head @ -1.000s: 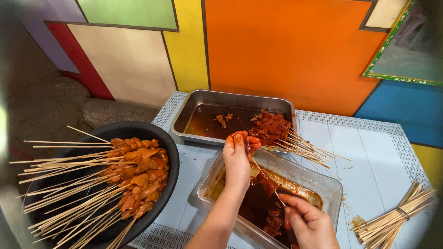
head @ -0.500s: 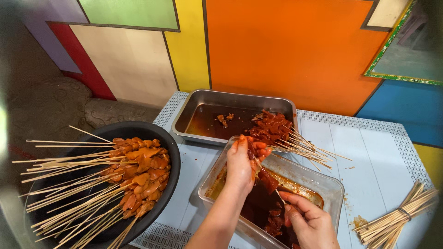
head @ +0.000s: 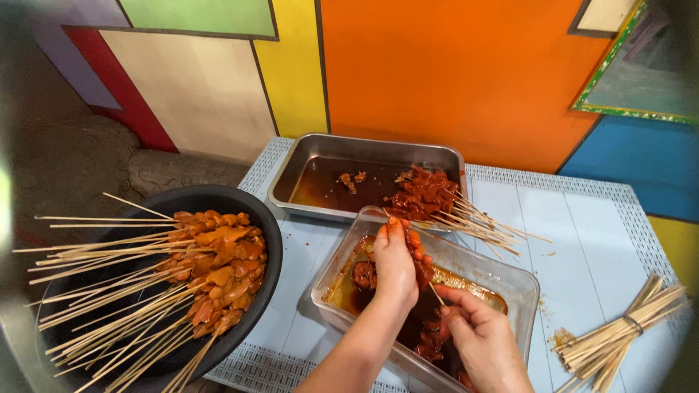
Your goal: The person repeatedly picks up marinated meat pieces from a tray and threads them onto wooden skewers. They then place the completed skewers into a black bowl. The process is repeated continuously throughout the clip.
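- Standing over the near clear tray, the person's left hand has its fingers curled together around a dark red piece of marinated meat, sauce coating the fingertips
- The meat sits between those curled fingers and the palm, threaded on a thin bamboo skewer that slants down to the right
- The right hand pinches the lower end of that skewer between thumb and forefinger, the other fingers folded in, low over the dark marinade
- More meat pieces lie in the sauce just left of the left hand
- Behind, touching the near tray's far edge, a steel tray holds sauce and a heap of finished skewers, sticks fanning right
- On the left, a black basin is piled with orange chicken skewers
- Far right on the pale blue table, a banded bundle of bare sticks lies well apart
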